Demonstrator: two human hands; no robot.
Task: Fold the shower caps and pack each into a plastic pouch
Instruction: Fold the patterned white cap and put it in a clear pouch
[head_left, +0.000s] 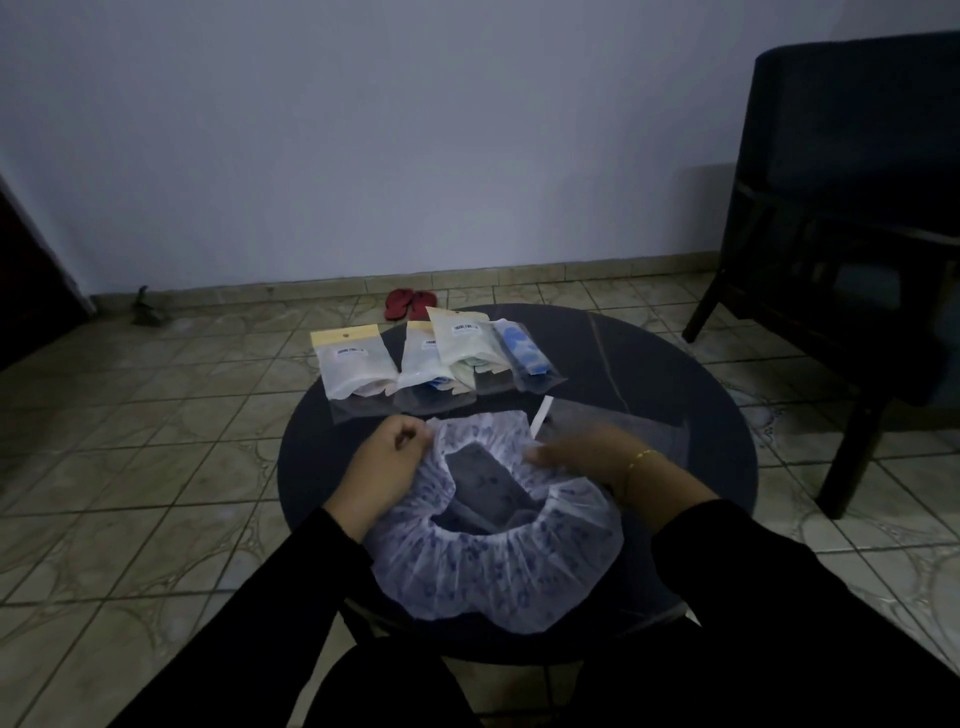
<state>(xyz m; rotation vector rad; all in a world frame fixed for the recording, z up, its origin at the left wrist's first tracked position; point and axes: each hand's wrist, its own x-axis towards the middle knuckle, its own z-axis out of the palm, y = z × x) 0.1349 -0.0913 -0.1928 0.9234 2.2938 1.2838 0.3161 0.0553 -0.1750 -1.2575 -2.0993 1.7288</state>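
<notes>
Shower cap (493, 545) lies spread on the tabletop (649, 364) — left hand (384, 467) pinching its rim, right hand (582, 452) blurred, grip unclear. Folding looks just begun — next, halve it flat.

Your round dark table (649, 395) stands on the tiled floor (156, 441). At twelve o'clock, four plastic pouches line its far edge: one with a yellow header (353, 366), partly overhanging at eleven, then two overlapping (426, 364) (462, 343), then a clear one with blue contents (524, 353). A white strip (539, 418) lies just nearer. At six o'clock a patterned shower cap (498, 561) sprawls open.
</notes>
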